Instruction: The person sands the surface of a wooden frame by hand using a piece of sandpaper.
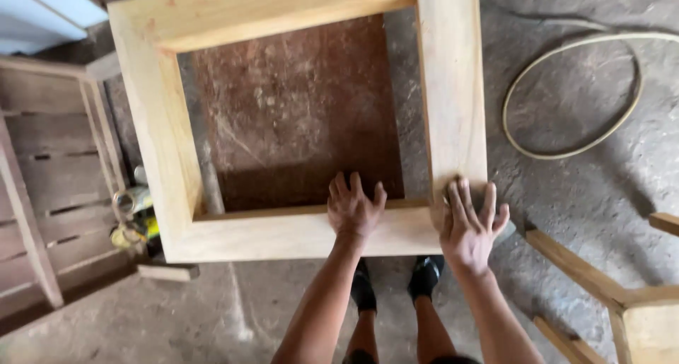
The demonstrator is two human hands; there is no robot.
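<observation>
Pale, unfinished timber: square wooden frame (pixel 297 116), four broad rails, held above the concrete floor (pixel 580 194), filling the centre of the view.

Left hand (pixel 353 210): flat, palm down on the near rail, fingers spread and reaching over the inner edge; gripping nothing.

Right hand (pixel 470 226): flat, fingers splayed on the near right corner, where near and right rails meet; gripping nothing.

Reddish-brown board (pixel 297 109): seen through the frame's opening, below it.

Black shoes (pixel 396 283): the person's own, on the floor just near of the frame.

Pale hose loop (pixel 566 152): on the floor, far right.

Slatted wooden panel (pixel 49 173): left edge.

Further timber framework (pixel 601 279): near right.

Yellow tool (pixel 134 219): left of the frame, partly hidden, kind unclear.
</observation>
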